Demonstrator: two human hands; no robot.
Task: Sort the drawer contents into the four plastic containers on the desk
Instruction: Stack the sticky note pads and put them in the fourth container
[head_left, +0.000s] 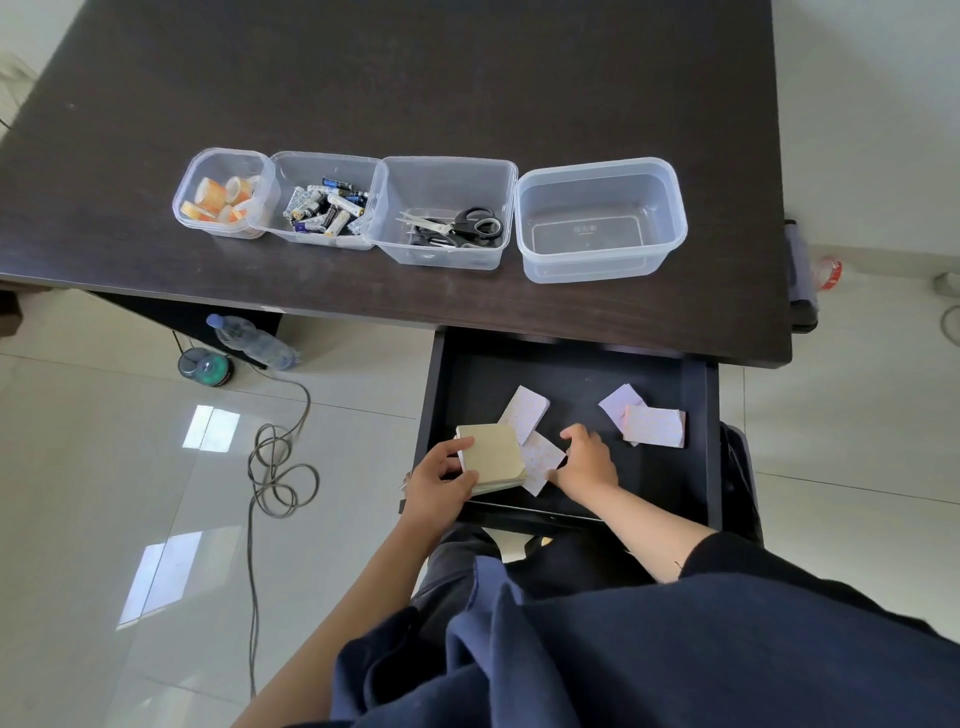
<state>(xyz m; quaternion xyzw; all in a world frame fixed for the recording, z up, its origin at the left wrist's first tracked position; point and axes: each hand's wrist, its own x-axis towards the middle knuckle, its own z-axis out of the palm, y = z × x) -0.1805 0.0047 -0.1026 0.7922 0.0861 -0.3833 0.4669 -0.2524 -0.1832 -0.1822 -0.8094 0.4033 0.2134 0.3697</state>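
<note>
The open drawer (571, 364) stood pulled out under the front edge of the dark desk (363, 78), and several pads of paper lay in it. The left hand (441, 480) held a beige note pad (491, 456) at the front left part of the drawer. The thumb lay on the top face near the far left corner and the other fingers curled round the near left edge, so the pad sat between thumb and fingers. This pad was almost square, with no clear long axis; it was turned a little, one corner pointing to the back of the drawer.

The right hand (587, 465) rested with bent fingers on a patterned white pad (540, 462), which lay partly under the beige pad, just to its right. Whether the fingers really gripped it, I cannot tell. A second patterned pad (524, 413) lay behind, its long axis running from near left to far right. Two more pads (649, 423) lay well apart to the right, overlapping.

On the desk four clear containers stood in a row: one with tape rolls (223, 200), one with batteries (324, 208), one with scissors (457, 226), and the right container (600, 171).
</note>
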